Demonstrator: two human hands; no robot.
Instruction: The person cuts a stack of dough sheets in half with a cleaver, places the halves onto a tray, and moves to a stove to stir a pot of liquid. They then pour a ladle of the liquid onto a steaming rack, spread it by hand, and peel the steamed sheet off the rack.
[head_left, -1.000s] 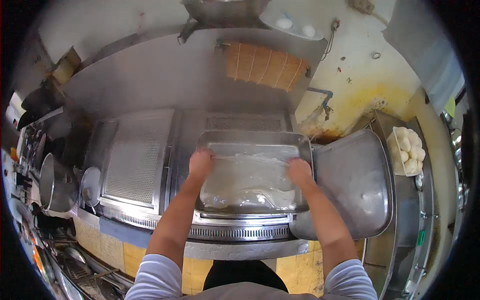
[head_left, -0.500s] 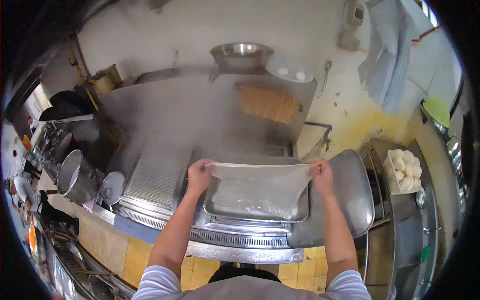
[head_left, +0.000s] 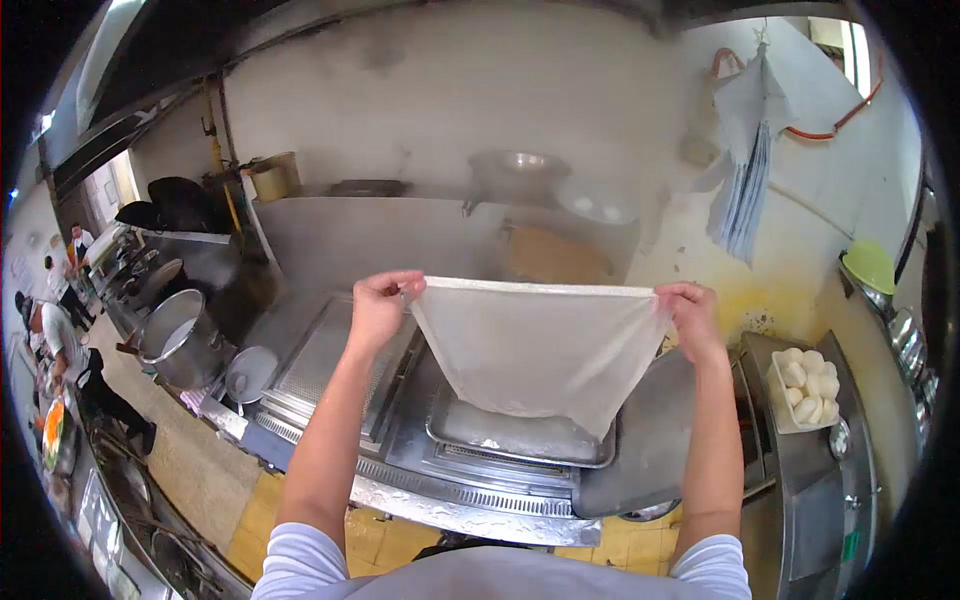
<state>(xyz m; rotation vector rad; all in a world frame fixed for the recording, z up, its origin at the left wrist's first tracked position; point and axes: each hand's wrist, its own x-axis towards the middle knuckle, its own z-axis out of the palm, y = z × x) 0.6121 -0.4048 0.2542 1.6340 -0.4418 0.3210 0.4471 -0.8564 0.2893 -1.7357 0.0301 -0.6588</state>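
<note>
A thin, off-white cloth [head_left: 540,345] hangs stretched between my two hands. My left hand [head_left: 383,308] pinches its upper left corner, and my right hand [head_left: 692,318] pinches the upper right one. Below it is a shallow metal tray [head_left: 470,453] set on the steel steamer counter. The cloth's lower edge dips over the tray, where a pale, wet surface shows. At the tray's right lies a large, rounded metal lid or sheet [head_left: 640,450].
Steam blurs the back wall. Left of the tray is a perforated metal panel [head_left: 325,365], then a large pot [head_left: 180,340]. A white tub [head_left: 790,422] of round white pieces stands at right. People [head_left: 65,350] work far left. Blue-grey cloths [head_left: 745,190] hang on the wall.
Both hands have risen, lifting the cloth from lying low over the tray to hanging upright above it. The view has tilted upward.
</note>
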